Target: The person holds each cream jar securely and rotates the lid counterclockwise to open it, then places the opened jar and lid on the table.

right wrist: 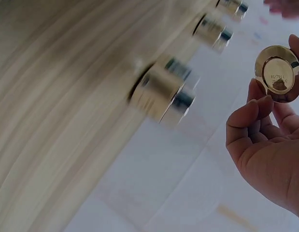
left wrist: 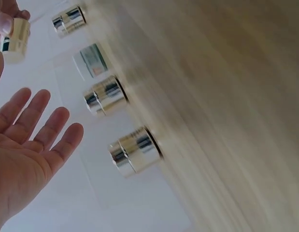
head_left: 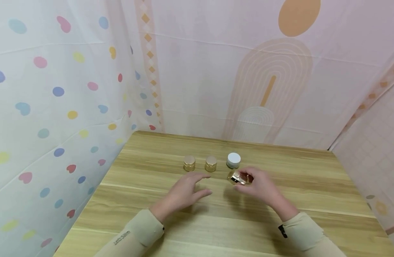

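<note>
My right hand point(head_left: 260, 185) pinches a small gold cosmetic jar point(head_left: 237, 177) between thumb and fingers, raised above the wooden table. Its round gold base with small printed marks faces the camera in the right wrist view. Empty and spread, my left hand point(head_left: 184, 192) hovers left of that jar, thumb and fingers apart. Beyond it two gold jars point(head_left: 189, 163) point(head_left: 211, 164) stand side by side, and a white-lidded jar point(head_left: 233, 160) is right of them. Another gold jar point(left wrist: 69, 20) stands at the row's far end in the left wrist view; my right hand mostly hides it from the head view.
The jars stand on a wood-grain table point(head_left: 197, 232). A pale curtain point(head_left: 197, 71) with arch prints hangs behind its back edge. Spotted cloth point(head_left: 55, 125) hangs along the left side, and a checked pale cloth point(head_left: 373, 160) along the right.
</note>
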Motion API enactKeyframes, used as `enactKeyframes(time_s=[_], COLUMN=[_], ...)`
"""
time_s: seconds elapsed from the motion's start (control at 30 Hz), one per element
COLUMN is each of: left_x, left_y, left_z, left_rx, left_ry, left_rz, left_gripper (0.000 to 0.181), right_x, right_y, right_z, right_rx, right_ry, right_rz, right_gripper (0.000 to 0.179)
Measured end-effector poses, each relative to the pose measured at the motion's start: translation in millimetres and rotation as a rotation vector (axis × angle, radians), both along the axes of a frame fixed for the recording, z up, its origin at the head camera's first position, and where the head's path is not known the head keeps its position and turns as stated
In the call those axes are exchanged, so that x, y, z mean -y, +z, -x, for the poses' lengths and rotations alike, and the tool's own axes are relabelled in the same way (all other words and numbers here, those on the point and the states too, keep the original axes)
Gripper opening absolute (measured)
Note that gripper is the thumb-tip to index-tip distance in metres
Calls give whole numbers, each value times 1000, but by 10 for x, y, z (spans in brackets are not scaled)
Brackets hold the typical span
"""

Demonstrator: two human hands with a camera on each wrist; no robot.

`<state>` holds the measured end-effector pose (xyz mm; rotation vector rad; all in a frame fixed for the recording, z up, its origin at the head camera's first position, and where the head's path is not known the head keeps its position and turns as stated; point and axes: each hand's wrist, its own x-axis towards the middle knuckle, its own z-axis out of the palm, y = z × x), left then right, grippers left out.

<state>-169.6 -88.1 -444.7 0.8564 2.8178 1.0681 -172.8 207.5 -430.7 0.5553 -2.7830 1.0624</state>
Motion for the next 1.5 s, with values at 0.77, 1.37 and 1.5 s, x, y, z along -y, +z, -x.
enactKeyframes(time_s=[0.77, 1.37, 1.5], left_x=[-197, -299, -297], left_y=[14, -91, -113], left_z=[47, 38, 5], left_rx=[-62, -182, -201], left_ry=[-76, -123, -102], left_rz=[-54, 142, 192], left_gripper=[45, 33, 34], right_x=[477, 511, 530], right_y=[-123, -170, -190], right_z=[-54, -101, -116], right_rx=[-123, -225, -288], right_ry=[190, 220, 211], right_rz=[-11, -80, -77], right_gripper=[29, 24, 24])
